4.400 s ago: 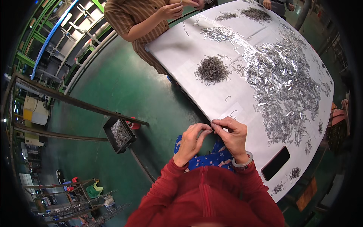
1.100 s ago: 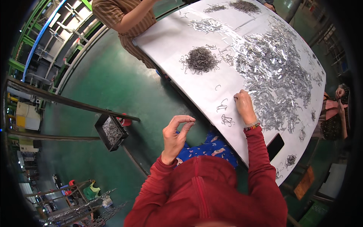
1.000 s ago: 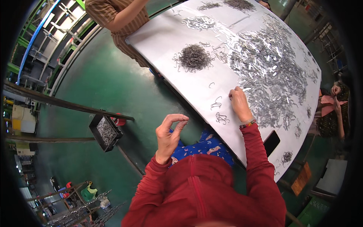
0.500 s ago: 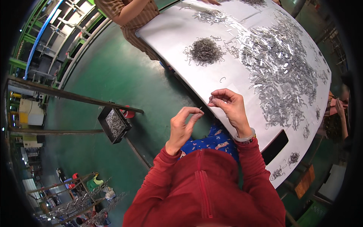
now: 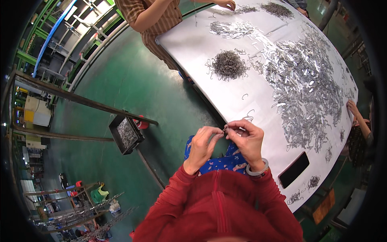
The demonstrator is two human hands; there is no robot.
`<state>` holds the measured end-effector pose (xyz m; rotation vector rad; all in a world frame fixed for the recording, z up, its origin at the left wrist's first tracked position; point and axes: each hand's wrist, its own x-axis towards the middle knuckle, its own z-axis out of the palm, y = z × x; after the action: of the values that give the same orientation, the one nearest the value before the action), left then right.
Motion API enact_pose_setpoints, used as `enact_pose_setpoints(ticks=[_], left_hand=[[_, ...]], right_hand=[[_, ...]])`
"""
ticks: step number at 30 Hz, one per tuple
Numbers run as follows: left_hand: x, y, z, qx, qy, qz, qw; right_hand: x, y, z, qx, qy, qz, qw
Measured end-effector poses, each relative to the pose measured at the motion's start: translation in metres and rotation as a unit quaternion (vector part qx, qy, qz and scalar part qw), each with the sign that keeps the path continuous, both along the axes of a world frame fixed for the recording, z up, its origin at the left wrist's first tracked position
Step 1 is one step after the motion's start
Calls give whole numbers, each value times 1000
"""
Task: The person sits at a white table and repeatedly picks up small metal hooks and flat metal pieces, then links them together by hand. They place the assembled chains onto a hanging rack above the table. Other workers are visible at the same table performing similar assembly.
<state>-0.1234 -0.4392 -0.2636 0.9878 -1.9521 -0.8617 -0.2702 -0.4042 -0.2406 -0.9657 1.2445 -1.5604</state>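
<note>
Above the table's near left edge, my left hand (image 5: 202, 146) and my right hand (image 5: 246, 142) meet fingertip to fingertip. Each pinches thumb against forefinger. A small dark wire hook (image 5: 224, 130) shows between the tips, mostly covered by the fingers; what else my right fingers hold is hidden. Just beyond my right hand a few thin wire hooks (image 5: 250, 116) lie on the white tabletop (image 5: 209, 76), and a single hook (image 5: 244, 97) rests farther off. A heap of dark wire hooks (image 5: 229, 64) sits beyond. A wide spread of flat silver metal pieces (image 5: 306, 88) covers the middle.
A black phone (image 5: 293, 169) lies right of my hand, near small hook piles (image 5: 313, 182). A co-worker's hand (image 5: 225, 4) reaches over the far edge, another person's hand (image 5: 353, 108) touches the right edge. Left, a black bin (image 5: 139, 137) of metal pieces stands by a metal frame (image 5: 88, 101).
My hands were apart and have come together, fingertips touching. A few wire hooks now show beside my right hand. The person at the right has put a hand on the table edge.
</note>
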Motion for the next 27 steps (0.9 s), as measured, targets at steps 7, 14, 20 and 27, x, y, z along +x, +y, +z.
enact_pose_setpoints(ticks=[7, 14, 20, 27], left_hand=[[-2, -20, -19, 133, 165, 58, 976], [-43, -185, -62, 74, -151, 142, 975], [-67, -206, -80, -84, -371, 105, 919], [-43, -200, -63, -67, -269, 141, 950]], right_hand=[[0, -4, -9, -15, -52, 3, 999], [-1, -4, -7, -21, -55, 4, 998], [-3, 1, -7, -33, -20, 17, 999], [2, 7, -1, -26, -44, 34, 998]])
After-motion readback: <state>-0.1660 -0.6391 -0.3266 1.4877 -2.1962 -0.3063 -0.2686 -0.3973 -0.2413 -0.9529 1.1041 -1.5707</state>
